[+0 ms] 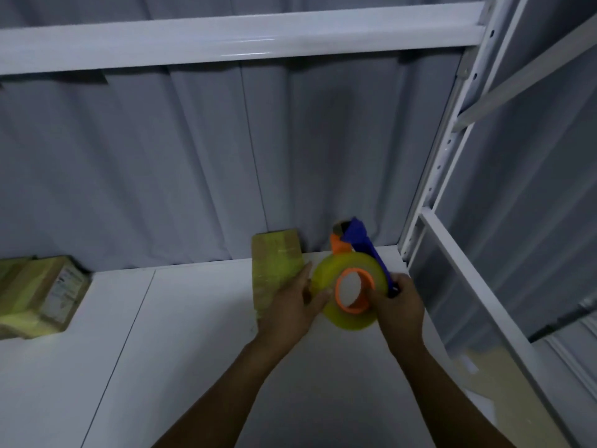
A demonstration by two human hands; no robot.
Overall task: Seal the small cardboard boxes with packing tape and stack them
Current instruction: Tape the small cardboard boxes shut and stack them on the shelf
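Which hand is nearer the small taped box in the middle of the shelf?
Left. The left hand sits right beside the box; the right hand is beyond the tape roll.

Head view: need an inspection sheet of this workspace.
Surface: white shelf board, panel seams visible.
Job's things: tape dispenser held in both hands; small box against the back wall, glossy with tape; taped boxes at the left edge, one labelled.
Clutter: nothing seen.
Grippers: left hand holds the dispenser's roll; right hand grips its handle.
Cables: nothing seen.
Surroundings: corrugated wall, upper shelf beam, perforated upright on the right.
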